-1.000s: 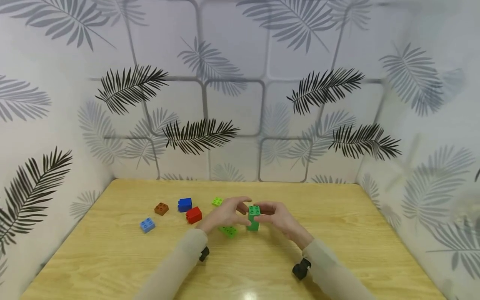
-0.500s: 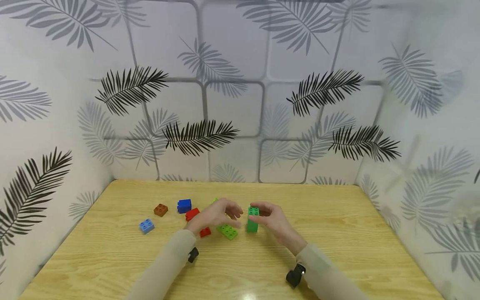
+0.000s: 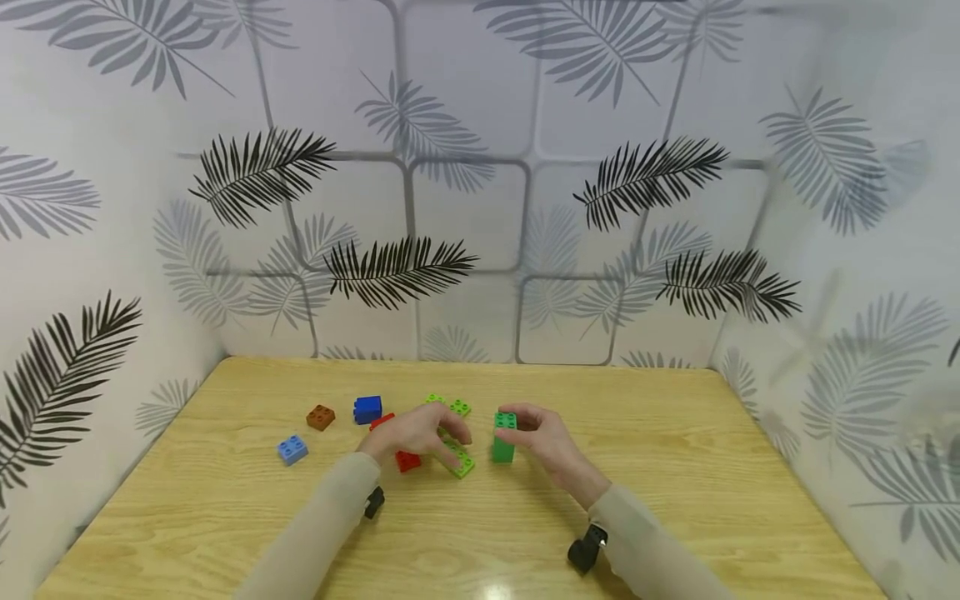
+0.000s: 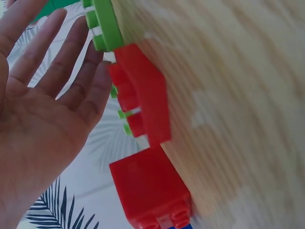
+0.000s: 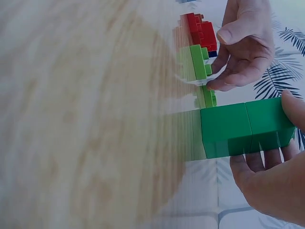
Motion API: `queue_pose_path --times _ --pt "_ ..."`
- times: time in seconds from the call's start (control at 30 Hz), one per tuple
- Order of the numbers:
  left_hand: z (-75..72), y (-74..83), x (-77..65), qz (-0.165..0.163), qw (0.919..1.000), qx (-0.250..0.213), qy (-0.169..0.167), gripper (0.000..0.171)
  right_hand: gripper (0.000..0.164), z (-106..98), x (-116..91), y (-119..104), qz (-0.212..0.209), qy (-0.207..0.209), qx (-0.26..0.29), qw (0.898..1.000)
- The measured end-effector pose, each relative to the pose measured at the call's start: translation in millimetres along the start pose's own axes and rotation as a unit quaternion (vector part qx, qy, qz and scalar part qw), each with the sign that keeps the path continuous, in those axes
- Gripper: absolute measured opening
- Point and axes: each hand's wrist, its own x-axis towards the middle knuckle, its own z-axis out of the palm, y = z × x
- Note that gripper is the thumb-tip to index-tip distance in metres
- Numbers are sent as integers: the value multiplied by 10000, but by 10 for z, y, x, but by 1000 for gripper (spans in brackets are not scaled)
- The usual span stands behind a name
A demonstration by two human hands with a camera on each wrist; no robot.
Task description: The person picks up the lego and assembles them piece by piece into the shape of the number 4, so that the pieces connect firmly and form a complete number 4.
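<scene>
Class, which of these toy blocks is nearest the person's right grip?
The dark green two-brick stack, upright between thumb and fingers of the right grip; all the others lie farther left.

The left hand (image 3: 418, 429) has drawn away from the green tower (image 3: 505, 446) at the right hand (image 3: 551, 450), widening the gap between them, and its fingers are now by the long lime block (image 3: 461, 462). A small lime block (image 3: 460, 407) beyond its fingers and a flat red block (image 3: 407, 461) below its wrist, both hidden a second ago, now show.
</scene>
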Motion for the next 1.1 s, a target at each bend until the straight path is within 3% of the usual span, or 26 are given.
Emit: queue_pose_path --times 0.5,0.8,1.1 --pt "-8 -8 -22 -470 9973 442 -363 35 49 -2 36 12 55 -50 -54 10000" --pt "-29 -16 -7 -498 9955 802 -120 30 48 -23 29 -43 127 -99 24 9999" --pt "-7 27 -16 -648 9963 206 525 38 48 2 15 -14 181 -50 45 9998"
